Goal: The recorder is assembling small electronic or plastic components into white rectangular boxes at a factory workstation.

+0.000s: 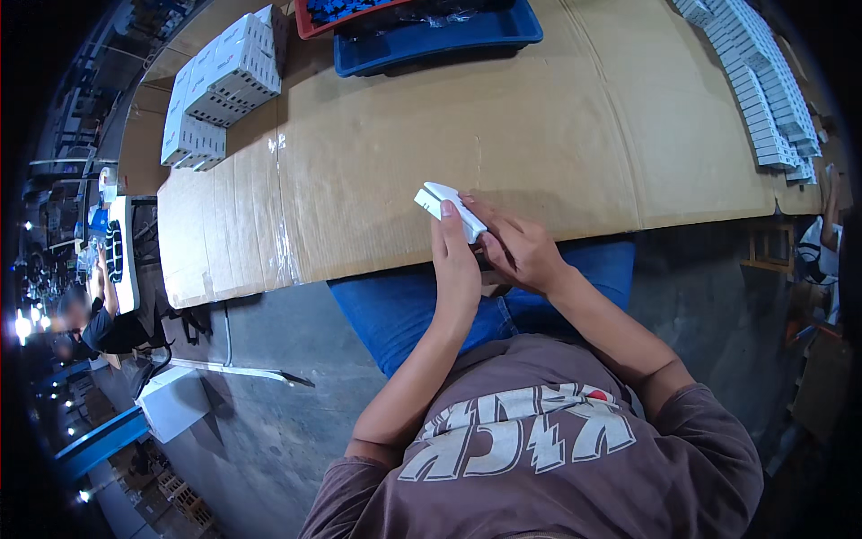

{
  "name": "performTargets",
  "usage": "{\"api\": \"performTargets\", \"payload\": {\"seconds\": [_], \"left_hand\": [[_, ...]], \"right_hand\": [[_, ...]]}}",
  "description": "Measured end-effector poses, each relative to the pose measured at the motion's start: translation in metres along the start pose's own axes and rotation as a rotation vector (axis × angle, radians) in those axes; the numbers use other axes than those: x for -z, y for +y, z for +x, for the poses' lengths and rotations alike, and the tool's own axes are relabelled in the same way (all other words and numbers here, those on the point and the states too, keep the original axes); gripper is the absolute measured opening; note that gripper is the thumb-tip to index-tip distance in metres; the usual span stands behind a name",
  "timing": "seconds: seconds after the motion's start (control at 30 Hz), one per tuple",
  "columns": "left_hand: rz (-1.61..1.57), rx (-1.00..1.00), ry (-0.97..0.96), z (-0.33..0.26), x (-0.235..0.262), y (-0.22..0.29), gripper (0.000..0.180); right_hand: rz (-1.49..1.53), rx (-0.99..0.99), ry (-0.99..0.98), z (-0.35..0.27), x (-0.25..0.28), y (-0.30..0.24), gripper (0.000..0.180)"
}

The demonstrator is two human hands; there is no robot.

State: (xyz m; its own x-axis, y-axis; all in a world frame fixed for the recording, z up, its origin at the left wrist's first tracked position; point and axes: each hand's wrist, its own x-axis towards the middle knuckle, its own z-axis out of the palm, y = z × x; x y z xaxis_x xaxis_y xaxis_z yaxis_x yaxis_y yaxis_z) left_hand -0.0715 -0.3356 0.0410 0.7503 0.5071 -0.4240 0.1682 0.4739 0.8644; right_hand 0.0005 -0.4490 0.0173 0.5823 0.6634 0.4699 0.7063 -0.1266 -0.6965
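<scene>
A small white carton [464,216] is held between my two hands, just over the front edge of the cardboard-covered table. My left hand [456,265] grips it from the left and below, with the thumb lying along its near side. My right hand [528,251] closes on its right end, fingers curled over the top edge. The carton's far left end points up and away from me, and a narrow slot or gap runs along there. Whether anything is inside cannot be seen.
Brown cardboard [386,144] covers the table. White cartons [224,76] are stacked at the far left, and long rows of similar cartons [759,85] at the far right. A blue tray [440,56] and a red tray [310,25] with blue pieces stand at the back. Another person [99,323] works at left.
</scene>
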Motion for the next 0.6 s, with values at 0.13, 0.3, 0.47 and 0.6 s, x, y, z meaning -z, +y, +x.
{"api": "performTargets", "payload": {"seconds": [0.13,0.3,0.47,0.6], "left_hand": [[-0.057,0.046,0.004,-0.005,0.002,-0.005,0.065],[-0.076,0.058,0.041,-0.008,-0.001,-0.004,0.065],[-0.116,0.033,0.045,-0.010,-0.002,-0.004,0.066],[-0.130,-0.002,0.041,-0.004,0.006,-0.012,0.068]], "right_hand": [[-0.083,0.047,0.031,-0.003,-0.007,-0.002,0.046],[-0.081,0.059,0.071,-0.004,-0.010,-0.006,0.043],[-0.061,0.087,0.118,-0.001,-0.012,-0.008,0.043],[0.027,0.017,0.065,-0.001,-0.011,-0.011,0.043]]}}
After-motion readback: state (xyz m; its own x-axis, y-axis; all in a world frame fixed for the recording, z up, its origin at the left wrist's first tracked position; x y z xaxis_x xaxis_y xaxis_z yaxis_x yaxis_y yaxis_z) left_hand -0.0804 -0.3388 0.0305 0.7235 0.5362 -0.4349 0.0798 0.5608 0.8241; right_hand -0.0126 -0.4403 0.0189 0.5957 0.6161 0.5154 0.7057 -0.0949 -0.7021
